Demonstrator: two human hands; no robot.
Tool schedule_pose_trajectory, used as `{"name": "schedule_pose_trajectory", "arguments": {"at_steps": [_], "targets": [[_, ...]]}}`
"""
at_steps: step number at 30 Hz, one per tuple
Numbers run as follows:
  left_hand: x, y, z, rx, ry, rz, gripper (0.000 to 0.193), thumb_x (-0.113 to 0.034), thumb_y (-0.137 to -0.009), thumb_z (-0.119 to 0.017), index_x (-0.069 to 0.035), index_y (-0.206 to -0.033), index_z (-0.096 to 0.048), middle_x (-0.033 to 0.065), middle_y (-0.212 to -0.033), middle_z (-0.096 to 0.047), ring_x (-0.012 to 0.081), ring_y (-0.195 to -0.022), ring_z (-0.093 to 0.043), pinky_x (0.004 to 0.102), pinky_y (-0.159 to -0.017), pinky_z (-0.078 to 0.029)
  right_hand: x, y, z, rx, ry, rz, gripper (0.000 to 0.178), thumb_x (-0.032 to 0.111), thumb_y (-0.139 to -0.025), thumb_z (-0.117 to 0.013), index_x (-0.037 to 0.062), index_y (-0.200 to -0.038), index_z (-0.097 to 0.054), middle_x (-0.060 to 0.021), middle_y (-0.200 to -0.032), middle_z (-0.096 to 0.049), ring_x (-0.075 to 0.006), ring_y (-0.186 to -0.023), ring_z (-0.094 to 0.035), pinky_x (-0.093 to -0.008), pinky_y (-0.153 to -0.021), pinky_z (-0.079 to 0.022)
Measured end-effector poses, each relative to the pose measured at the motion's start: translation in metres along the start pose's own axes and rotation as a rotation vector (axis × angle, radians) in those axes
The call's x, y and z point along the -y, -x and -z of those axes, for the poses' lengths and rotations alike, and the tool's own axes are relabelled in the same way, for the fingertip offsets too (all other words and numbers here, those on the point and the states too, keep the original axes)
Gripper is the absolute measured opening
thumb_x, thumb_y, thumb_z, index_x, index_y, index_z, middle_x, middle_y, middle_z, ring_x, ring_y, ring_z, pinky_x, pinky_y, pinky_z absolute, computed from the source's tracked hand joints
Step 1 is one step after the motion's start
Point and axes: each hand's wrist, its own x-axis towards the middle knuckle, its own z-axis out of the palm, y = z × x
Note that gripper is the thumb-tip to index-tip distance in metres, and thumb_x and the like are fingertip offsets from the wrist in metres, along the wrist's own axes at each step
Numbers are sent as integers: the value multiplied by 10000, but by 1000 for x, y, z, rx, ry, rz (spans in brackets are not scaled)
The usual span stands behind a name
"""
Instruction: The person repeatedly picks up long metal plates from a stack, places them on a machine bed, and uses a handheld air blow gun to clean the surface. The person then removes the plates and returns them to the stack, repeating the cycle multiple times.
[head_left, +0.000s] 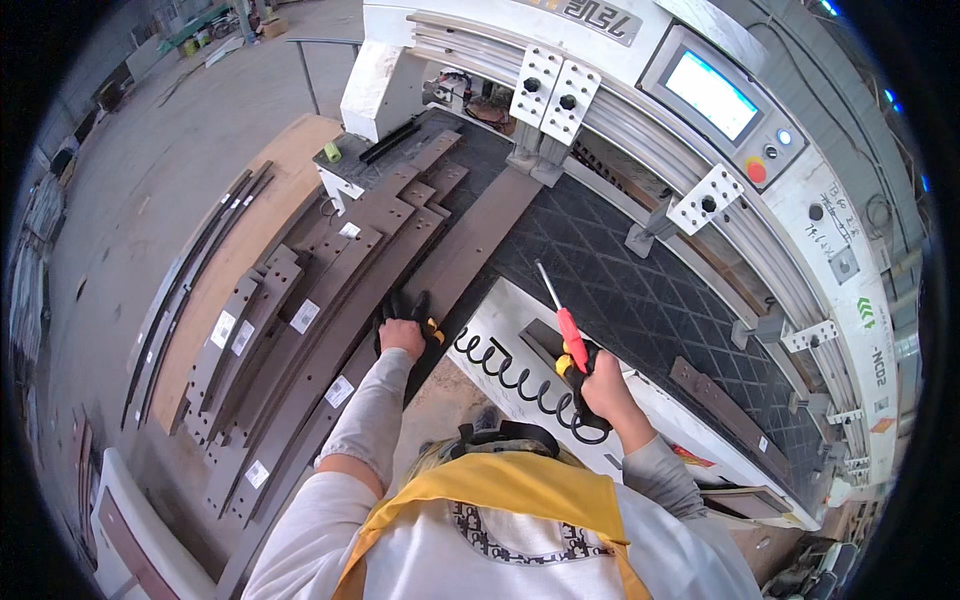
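Note:
My left hand [408, 325], in a black glove with yellow patches, lies on the near part of a long brown board [478, 240]. Its fingers are stretched over the board's surface, though the dark glove blurs their outline. The board's far end reaches a metal clamp [540, 160] on the machine. My right hand [588, 380], gloved likewise, is closed round a red air blow gun [572, 335]. The gun's thin metal nozzle points up and away, above the dark machine bed [620, 280]. A black coiled hose [515, 385] hangs beside the right hand, against the white machine front.
Stacked brown drilled boards [330, 270] with white labels fill the left side, next to a tan panel [235, 270]. Another brown board [725, 410] lies on the bed at right. A control screen [712, 95] with a red button [756, 172] stands on the machine's white beam.

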Motion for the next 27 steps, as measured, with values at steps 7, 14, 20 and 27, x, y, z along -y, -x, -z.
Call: {"name": "schedule_pose_trajectory", "arguments": {"at_steps": [7,14,20,27], "targets": [[11,-7,-7,-61,28,-40,207,-155,-747,-500,-55,-806,-671,151,-874,-637,304,-880,-572,400,-744,-442,7,-10,-14,-2,-339,78,316,27,-753,-584,-47,-1055,-528,-121,-971,-594,-207,-902,-571,-301,-814,-420],[8,-5,-6,-80,31,-41,207,-127,-754,-488,-52,-818,-670,159,-888,-635,317,-906,-569,406,-779,-431,-9,-33,-29,-52,-403,72,250,75,-814,-539,-25,-1043,-533,-59,-988,-562,-140,-906,-530,-258,-819,-406],[20,22,-20,-80,2,-23,215,-141,-748,-490,-54,-808,-677,164,-855,-644,313,-875,-587,409,-773,-422,-23,-58,-41,-126,-563,-60,128,79,-792,-545,-25,-866,-558,-31,-740,-560,-134,-682,-521,-282,-622,-424],[55,89,-43,-9,-12,-2,193,-113,-729,-501,-17,-770,-664,192,-844,-630,342,-895,-568,432,-782,-410,-97,-141,-61,-119,-241,-238,269,173,-762,-552,-96,-777,-555,-237,-695,-587,-332,-683,-601,-405,-596,-430]]}}
